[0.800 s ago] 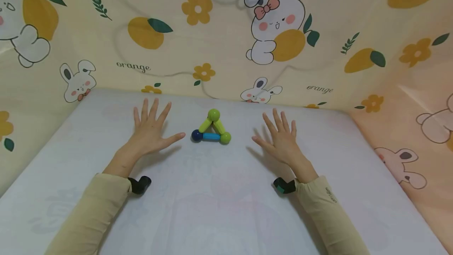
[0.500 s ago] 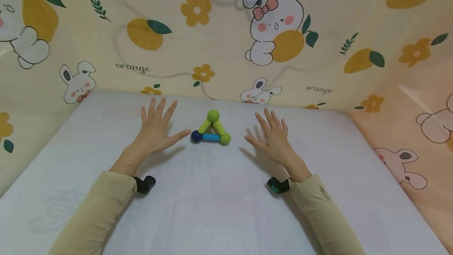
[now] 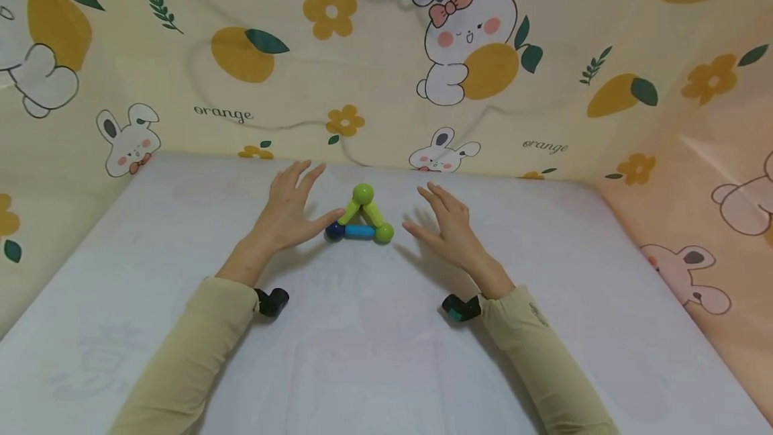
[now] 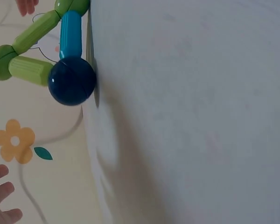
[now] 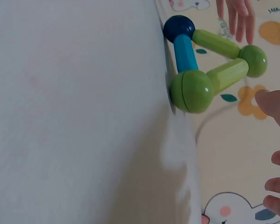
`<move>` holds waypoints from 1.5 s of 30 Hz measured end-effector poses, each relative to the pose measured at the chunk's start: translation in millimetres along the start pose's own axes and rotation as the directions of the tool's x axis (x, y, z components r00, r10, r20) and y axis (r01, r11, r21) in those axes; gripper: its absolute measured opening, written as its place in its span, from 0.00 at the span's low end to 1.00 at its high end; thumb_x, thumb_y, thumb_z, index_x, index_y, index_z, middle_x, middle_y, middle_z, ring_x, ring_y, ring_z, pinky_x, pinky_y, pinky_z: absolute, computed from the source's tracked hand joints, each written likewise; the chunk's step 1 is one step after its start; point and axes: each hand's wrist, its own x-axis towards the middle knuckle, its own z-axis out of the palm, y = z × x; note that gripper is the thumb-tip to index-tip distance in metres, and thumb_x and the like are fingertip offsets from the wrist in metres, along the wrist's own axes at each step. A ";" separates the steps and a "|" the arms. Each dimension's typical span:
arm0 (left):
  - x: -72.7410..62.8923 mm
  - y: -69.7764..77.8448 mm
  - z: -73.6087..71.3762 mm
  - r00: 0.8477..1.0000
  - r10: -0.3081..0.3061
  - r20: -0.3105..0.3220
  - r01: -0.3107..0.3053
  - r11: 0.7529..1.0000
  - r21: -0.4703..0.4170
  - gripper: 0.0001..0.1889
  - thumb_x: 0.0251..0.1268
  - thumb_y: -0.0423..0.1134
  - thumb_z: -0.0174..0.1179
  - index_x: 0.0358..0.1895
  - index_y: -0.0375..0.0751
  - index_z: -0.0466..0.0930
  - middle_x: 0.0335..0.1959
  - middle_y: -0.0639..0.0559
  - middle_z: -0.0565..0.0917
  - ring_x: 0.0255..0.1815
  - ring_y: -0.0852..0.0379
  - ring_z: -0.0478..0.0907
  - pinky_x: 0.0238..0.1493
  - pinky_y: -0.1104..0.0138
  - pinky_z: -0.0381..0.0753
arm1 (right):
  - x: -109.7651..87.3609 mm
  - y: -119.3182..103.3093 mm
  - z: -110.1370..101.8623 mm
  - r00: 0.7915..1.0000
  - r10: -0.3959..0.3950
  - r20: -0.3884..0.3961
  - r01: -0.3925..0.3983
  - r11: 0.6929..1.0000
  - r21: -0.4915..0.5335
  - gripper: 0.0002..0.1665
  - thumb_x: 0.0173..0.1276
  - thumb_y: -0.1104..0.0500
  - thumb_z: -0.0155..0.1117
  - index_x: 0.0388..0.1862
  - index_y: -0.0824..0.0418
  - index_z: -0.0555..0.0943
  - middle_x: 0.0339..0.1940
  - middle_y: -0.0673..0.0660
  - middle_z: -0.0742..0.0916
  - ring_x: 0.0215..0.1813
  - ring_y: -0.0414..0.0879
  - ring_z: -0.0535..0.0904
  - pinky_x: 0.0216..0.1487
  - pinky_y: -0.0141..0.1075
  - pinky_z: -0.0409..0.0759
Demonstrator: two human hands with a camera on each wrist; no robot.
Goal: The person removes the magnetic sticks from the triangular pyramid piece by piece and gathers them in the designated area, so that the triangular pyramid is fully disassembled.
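Note:
A triangle of magnetic sticks and balls stands upright on the white table. Its blue stick lies along the bottom, between a navy ball and a green ball. Two lime-green sticks rise from these to another green ball at the top. To its left is my left hand, fingers spread and slightly bent, the thumb tip overlapping the navy ball in the head view. My right hand is raised on the other side, a short gap from the lower green ball, holding nothing.
A white cloth covers the table. Behind it and at the sides hangs a cream curtain printed with rabbits, oranges and flowers. Small black wrist cameras stick out from both beige sleeves.
Both hands have moved inward toward the triangle, the left one to the right and the right one to the left. Their fingers have bent a little. The triangle has stayed in place.

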 end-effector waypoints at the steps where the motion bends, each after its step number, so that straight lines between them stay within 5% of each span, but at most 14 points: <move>1: 1.0 1.3 0.3 1.000 0.008 -0.004 -0.008 1.000 -0.002 0.44 0.58 0.58 0.62 0.74 0.41 0.55 0.74 0.36 0.55 0.76 0.40 0.47 0.73 0.43 0.40 | 1.1 -1.5 0.2 1.000 0.001 0.003 -0.001 1.000 0.014 0.42 0.64 0.49 0.66 0.72 0.62 0.63 0.74 0.65 0.64 0.75 0.58 0.54 0.68 0.57 0.49; 14: 9.1 11.5 7.6 0.999 0.045 0.002 -0.045 0.999 -0.023 0.41 0.59 0.57 0.61 0.71 0.39 0.59 0.72 0.36 0.59 0.75 0.40 0.51 0.74 0.45 0.43 | 11.8 -11.0 10.9 0.999 0.004 0.052 -0.008 0.997 0.073 0.40 0.65 0.49 0.66 0.71 0.61 0.64 0.72 0.64 0.67 0.74 0.58 0.59 0.70 0.58 0.53; 22: 12.8 16.4 14.0 0.999 0.043 0.002 -0.042 0.998 -0.042 0.37 0.64 0.54 0.59 0.70 0.38 0.60 0.70 0.36 0.62 0.73 0.38 0.54 0.72 0.46 0.51 | 17.3 -18.1 19.2 0.997 0.012 0.070 -0.030 0.967 0.255 0.36 0.65 0.53 0.66 0.69 0.63 0.67 0.67 0.61 0.74 0.65 0.55 0.71 0.61 0.48 0.73; 27: 15.7 18.7 19.9 0.998 0.056 -0.002 -0.056 0.997 -0.056 0.36 0.65 0.54 0.59 0.70 0.38 0.61 0.68 0.37 0.64 0.70 0.39 0.59 0.70 0.47 0.58 | 19.7 -21.6 25.7 0.998 0.004 0.066 -0.025 0.952 0.306 0.33 0.65 0.56 0.66 0.66 0.66 0.69 0.61 0.66 0.78 0.59 0.56 0.76 0.56 0.47 0.76; 45: 20.1 28.9 29.5 0.996 0.064 0.061 -0.049 0.974 -0.222 0.31 0.69 0.47 0.56 0.71 0.39 0.60 0.66 0.40 0.69 0.65 0.42 0.69 0.65 0.50 0.67 | 27.8 -32.4 38.5 0.993 0.060 0.107 -0.091 0.943 0.321 0.25 0.65 0.58 0.66 0.61 0.63 0.75 0.49 0.62 0.85 0.53 0.54 0.80 0.52 0.42 0.80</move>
